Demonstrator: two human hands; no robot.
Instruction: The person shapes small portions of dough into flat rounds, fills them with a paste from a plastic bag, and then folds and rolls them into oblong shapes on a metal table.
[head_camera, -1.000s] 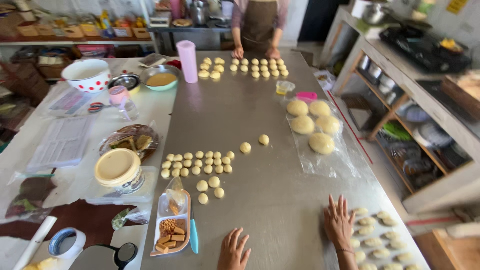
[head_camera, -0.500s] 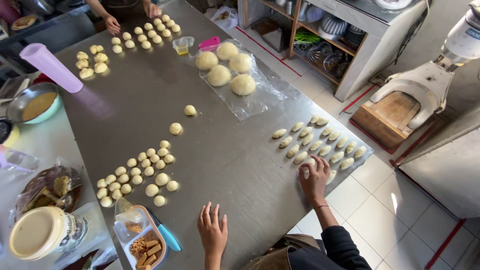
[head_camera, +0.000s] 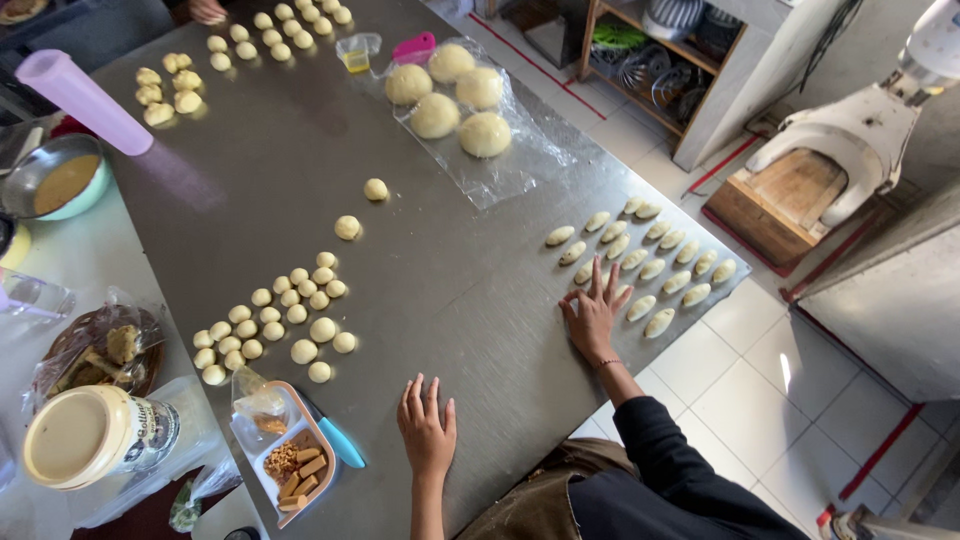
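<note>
On the near side of the steel table (head_camera: 440, 270), both hands lie flat and released, fingers spread, grasping nothing. The right hand (head_camera: 593, 315) rests at the near-left end of the oval dough pieces (head_camera: 650, 255), its fingertips touching or just short of the nearest ones; these lie in rows running to the table's right corner, close to the edge. The left hand (head_camera: 427, 425) rests palm down on bare steel by the near edge, just right of a blue-handled tool (head_camera: 335, 437) and a divided tray of brown filling blocks (head_camera: 290, 465). A cluster of small dough balls (head_camera: 275, 315) sits left of it, a little farther in. Between the hands and through the table's middle, open steel spreads wide. Farther off, four large dough rounds (head_camera: 450, 100) sit on clear plastic wrap. At the near left stands a cream-lidded jar (head_camera: 95, 435) with a dark label; a lilac cylinder (head_camera: 80, 100) lies at the far left.
</note>
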